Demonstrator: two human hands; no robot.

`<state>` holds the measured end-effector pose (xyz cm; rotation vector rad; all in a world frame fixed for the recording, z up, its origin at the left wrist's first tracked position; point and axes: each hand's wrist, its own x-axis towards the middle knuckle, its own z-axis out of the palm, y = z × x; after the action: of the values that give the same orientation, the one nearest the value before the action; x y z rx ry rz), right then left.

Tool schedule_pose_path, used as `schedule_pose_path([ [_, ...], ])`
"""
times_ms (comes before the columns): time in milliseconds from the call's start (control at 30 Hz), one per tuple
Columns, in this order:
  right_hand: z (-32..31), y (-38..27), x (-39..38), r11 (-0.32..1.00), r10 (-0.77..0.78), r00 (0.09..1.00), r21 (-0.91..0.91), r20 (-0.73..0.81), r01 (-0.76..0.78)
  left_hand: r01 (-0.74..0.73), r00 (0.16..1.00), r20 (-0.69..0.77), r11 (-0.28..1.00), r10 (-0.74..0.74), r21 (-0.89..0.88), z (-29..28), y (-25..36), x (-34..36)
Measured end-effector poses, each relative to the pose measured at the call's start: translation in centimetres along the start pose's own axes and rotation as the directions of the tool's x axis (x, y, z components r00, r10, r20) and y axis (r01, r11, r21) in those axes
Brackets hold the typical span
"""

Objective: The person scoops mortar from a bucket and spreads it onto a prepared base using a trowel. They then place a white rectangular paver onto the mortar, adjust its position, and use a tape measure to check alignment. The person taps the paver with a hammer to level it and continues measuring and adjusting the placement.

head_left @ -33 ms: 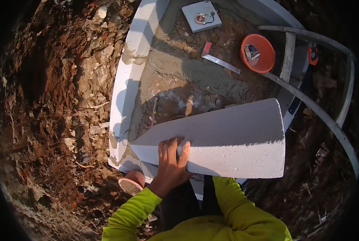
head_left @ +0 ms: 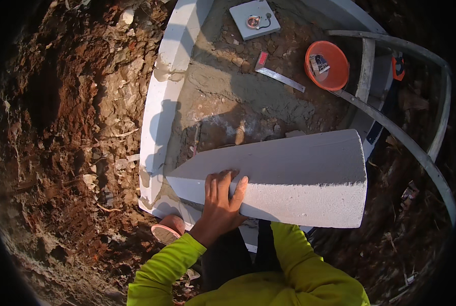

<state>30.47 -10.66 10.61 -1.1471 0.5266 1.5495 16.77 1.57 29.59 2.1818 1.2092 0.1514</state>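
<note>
My left hand grips a long pale concrete-like block near its tapered left end, fingers and thumb pressed over its long edge. The block lies at a slant across the near part of a curved pale border, which has wet grey mortar along its inner side. My right sleeve runs under the block's near edge, so that hand is hidden. Below left of my left hand, a pink container of mortar sits beside the border.
Inside the border are a metal square, an orange bucket and a pale slab carrying a small tool. Curved grey strips lie at the right, near an orange-handled saw. Rough soil surrounds the border.
The block has shifted slightly to the right, its right end now a little lower in the picture. My left hand has moved slightly rightward with it.
</note>
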Motion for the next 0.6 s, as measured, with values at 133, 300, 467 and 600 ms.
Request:
schedule_pose_path([
  [133,-0.8,-1.9,1.0,0.996,-0.038,0.999,0.083,-0.003,0.038,-0.24,0.955,0.184,0.97,0.231,0.028,1.2,1.2,4.5],
  [300,-0.5,-2.9,4.2,0.977,-0.08,0.997,0.198,0.008,0.077,-0.384,0.877,0.327,0.923,0.352,0.036,3.3,1.6,10.4],
  [467,1.5,-2.7,9.4,0.943,-0.143,0.99,0.302,-0.001,0.137,-0.504,0.82,0.365,0.859,0.442,0.092,5.0,-0.6,14.8],
  [600,4.1,-2.1,14.8,0.909,-0.218,0.976,0.358,-0.024,0.212,-0.531,0.807,0.395,0.832,0.44,0.158,6.4,-4.2,17.9],
])
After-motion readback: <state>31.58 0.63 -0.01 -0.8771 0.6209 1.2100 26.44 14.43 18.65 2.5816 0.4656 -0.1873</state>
